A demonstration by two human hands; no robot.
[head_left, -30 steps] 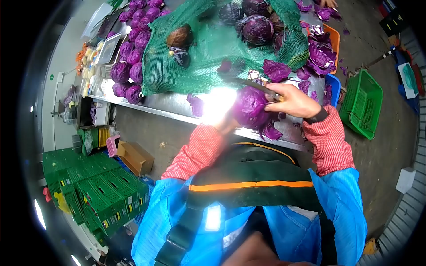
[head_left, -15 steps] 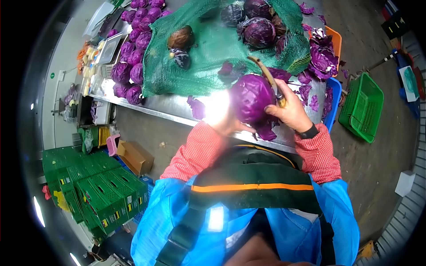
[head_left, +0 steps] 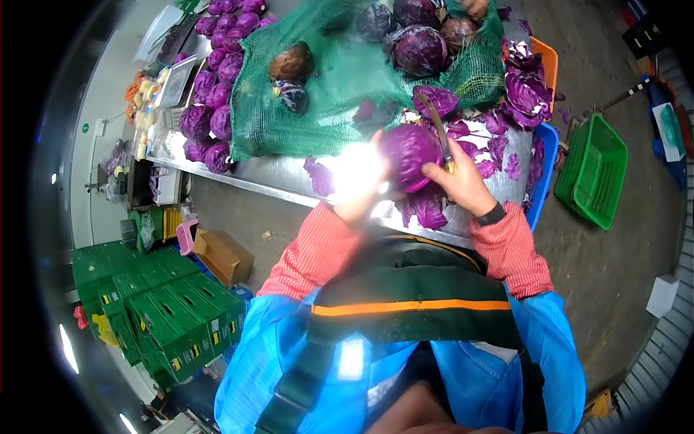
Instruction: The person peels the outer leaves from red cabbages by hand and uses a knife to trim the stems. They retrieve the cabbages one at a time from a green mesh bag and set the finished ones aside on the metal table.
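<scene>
A purple cabbage point(head_left: 410, 155) is held between my two hands above the front edge of the metal table point(head_left: 271, 176). My left hand point(head_left: 360, 184) grips its left side, partly washed out by a bright glare. My right hand point(head_left: 463, 181) has its thumb against the cabbage and its fingers round the handle of a curved knife point(head_left: 439, 130). The blade points up and away, along the cabbage's right side. A loose leaf point(head_left: 436, 100) is just beyond the cabbage, near the blade. More leaves point(head_left: 426, 210) lie below the cabbage on the table.
A green net point(head_left: 340, 94) bears several untrimmed cabbages point(head_left: 421, 52). Rows of purple cabbages point(head_left: 217, 98) stand at the left. Another person's hand point(head_left: 475, 7) shows at the top. Blue point(head_left: 543, 177) and orange point(head_left: 547, 69) crates and a green basket point(head_left: 594, 173) are at the right.
The cabbage has turned and shifted slightly in my hands. A leaf now stands away beyond it, near the blade. Another person's hand has appeared at the top.
</scene>
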